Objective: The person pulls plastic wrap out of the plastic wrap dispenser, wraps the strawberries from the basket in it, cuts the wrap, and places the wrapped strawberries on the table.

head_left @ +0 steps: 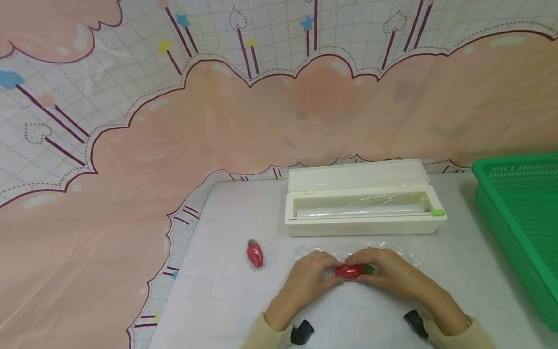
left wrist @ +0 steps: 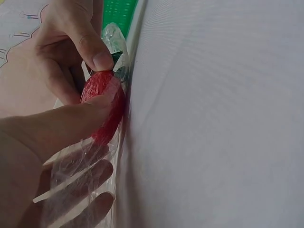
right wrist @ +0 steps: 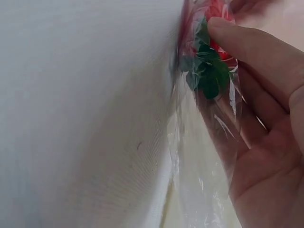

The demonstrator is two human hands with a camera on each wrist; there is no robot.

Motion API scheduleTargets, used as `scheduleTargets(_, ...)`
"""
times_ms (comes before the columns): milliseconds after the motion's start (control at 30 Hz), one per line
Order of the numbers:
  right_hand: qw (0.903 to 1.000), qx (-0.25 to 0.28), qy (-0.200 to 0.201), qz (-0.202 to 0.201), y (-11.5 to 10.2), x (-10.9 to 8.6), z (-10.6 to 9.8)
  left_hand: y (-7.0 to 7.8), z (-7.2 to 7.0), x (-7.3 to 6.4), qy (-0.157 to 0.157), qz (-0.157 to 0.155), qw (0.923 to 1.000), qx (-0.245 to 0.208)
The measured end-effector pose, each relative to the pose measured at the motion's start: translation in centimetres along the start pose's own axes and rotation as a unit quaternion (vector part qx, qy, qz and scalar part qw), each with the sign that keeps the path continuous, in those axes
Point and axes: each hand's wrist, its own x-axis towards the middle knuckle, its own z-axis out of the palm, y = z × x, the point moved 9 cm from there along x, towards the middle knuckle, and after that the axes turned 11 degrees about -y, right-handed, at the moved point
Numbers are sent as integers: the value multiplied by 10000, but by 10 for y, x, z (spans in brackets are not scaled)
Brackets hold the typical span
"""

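A red strawberry with green leaves lies sideways between my two hands, with clear plastic film around it. My left hand pinches its red end, the thumb across its side and the fingers behind the film. At the leafy end, my right hand grips it between thumb and fingers. Loose film trails past both ends in the wrist views. A second strawberry, wrapped in film, lies on the table to the left of my hands.
Behind my hands stands a white cling film box, its lid raised and a roll of film inside. A green plastic basket sits at the right edge. White cloth covers the table; a patterned peach sheet hangs behind.
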Motion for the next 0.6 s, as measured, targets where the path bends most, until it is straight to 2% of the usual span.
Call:
scheduleTargets(200,9996,-251,112,65,-2,-3,-2,0,-1,0,10,14,10000,69)
scheduleTargets(367,9998,-119,68,152,2,-4,-2,-1,1,0,-74,11,10000,60)
scheduleTargets(600,9996,80,-66,247,6,-4,0,-2,1,1,10,45,9998,183)
